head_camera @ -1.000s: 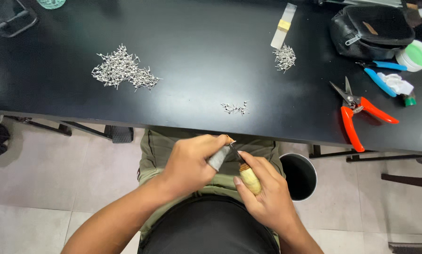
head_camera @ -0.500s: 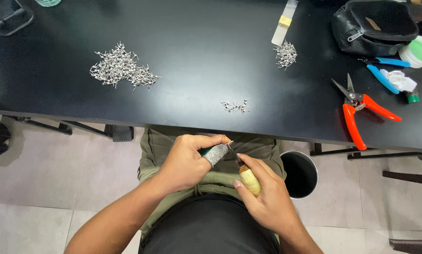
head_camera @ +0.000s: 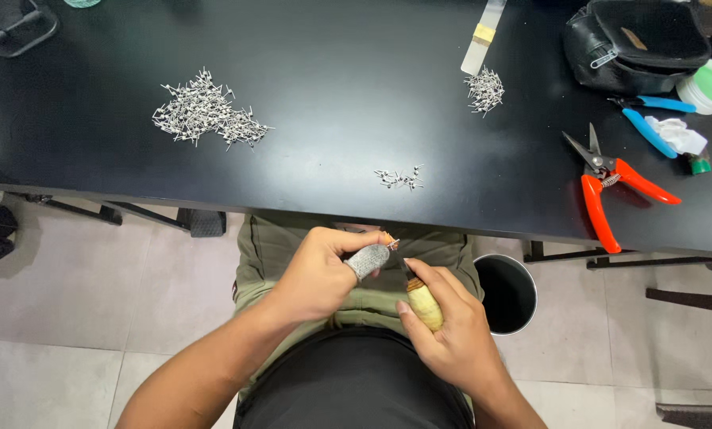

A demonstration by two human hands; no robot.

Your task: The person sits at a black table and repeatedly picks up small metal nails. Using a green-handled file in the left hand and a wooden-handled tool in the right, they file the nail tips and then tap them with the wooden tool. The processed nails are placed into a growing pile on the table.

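Note:
Over my lap, below the black table's front edge [head_camera: 308, 202], both my hands meet. My left hand [head_camera: 324, 270] wears a grey knitted thumb cover [head_camera: 368, 260] and pinches a tiny metal piece [head_camera: 391, 242] between thumb and forefinger. My right hand [head_camera: 451, 334] grips a small tool by its pale wooden handle [head_camera: 425, 305]; its dark tip points up toward the metal piece. On the table lie a large pile of small metal pieces [head_camera: 201, 115], a smaller pile [head_camera: 484, 89] and a few loose ones [head_camera: 399, 178].
Red-handled snips [head_camera: 610, 191], blue-handled pliers [head_camera: 650, 119], a black pouch [head_camera: 638, 40] and a green-lidded tub [head_camera: 709, 86] sit at the table's right. A pale strip [head_camera: 481, 36] lies near the far pile. A black bin [head_camera: 507, 294] stands on the tiled floor beside my right knee.
My left hand has turned slightly, bringing the grey-covered thumb and the small metal piece closer to the tool tip. The right hand stays nearly still.

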